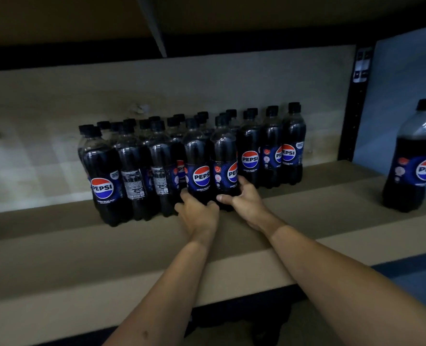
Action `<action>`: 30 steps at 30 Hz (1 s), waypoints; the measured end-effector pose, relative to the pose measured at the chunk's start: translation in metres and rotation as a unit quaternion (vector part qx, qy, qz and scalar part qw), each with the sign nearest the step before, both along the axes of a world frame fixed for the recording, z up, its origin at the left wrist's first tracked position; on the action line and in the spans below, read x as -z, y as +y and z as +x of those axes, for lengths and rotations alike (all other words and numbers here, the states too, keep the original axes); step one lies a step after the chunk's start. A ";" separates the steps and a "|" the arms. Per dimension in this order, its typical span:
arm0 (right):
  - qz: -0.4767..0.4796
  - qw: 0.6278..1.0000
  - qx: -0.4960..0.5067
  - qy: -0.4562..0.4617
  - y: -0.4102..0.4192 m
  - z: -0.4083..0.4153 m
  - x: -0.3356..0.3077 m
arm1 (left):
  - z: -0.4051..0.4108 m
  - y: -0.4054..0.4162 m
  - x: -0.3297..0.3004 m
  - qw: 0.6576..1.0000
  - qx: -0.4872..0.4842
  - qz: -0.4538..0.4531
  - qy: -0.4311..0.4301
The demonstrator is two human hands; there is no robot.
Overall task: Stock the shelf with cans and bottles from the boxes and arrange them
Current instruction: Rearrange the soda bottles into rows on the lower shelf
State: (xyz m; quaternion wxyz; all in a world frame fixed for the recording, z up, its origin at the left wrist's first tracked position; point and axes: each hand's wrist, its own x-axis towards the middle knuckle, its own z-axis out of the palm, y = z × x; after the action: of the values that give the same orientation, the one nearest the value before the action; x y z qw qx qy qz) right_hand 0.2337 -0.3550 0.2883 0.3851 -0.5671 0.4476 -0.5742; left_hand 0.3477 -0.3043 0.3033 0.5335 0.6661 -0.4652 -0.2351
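Several black-capped Pepsi bottles stand packed in rows on the brown shelf board [57, 245]. Two of them stand at the front of the group. My left hand [198, 213] grips the base of the left front bottle [199, 168]. My right hand [247, 198] grips the base of the right front bottle [225, 166], thumb in front and fingers round its right side. Both bottles stand upright, touching each other and the rows behind.
One more Pepsi bottle [415, 158] stands alone at the shelf's far right, by the black upright post [356, 103]. A pale back panel [32, 146] closes the shelf behind. Another shelf board hangs overhead. Dark floor lies below the shelf's front edge.
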 end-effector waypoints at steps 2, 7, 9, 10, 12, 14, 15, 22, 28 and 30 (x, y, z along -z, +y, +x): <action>-0.006 1.000 0.001 0.010 0.003 -0.007 0.000 | -0.002 -0.002 0.000 1.000 0.015 -0.013 -0.007; -0.020 0.999 0.001 0.034 0.013 -0.035 0.000 | -0.014 -0.011 -0.002 0.998 0.055 -0.019 -0.007; -0.018 0.999 0.011 0.033 0.017 -0.051 0.000 | -0.024 -0.013 0.001 0.996 0.083 -0.021 -0.030; -0.017 0.999 0.021 0.032 0.018 -0.060 0.000 | -0.030 -0.012 0.001 0.994 0.095 -0.022 -0.040; -0.012 0.998 0.047 0.033 0.022 -0.079 0.001 | -0.043 -0.012 0.002 0.991 0.120 -0.026 -0.052; -0.005 0.997 0.066 0.039 0.030 -0.101 0.000 | -0.059 -0.011 0.002 0.987 0.143 -0.032 -0.060; 0.000 0.996 0.077 0.044 0.034 -0.112 0.000 | -0.069 -0.011 0.002 0.986 0.155 -0.034 -0.060; 0.042 0.969 0.229 0.075 0.067 -0.186 -0.004 | -0.150 0.000 0.003 0.968 0.241 -0.048 -0.052; 0.030 0.941 0.307 0.138 0.089 -0.220 -0.006 | -0.210 -0.001 0.004 0.967 0.247 -0.037 -0.055; 0.052 0.936 0.311 0.157 0.086 -0.224 -0.007 | -0.218 -0.005 0.005 0.968 0.240 -0.040 -0.060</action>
State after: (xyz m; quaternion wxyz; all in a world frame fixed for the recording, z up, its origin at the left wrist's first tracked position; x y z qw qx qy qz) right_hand 0.0094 -0.2688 0.2949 0.1411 -0.4619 0.6859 -0.5443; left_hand 0.1301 -0.3097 0.2980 0.4591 0.5257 -0.6516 -0.2972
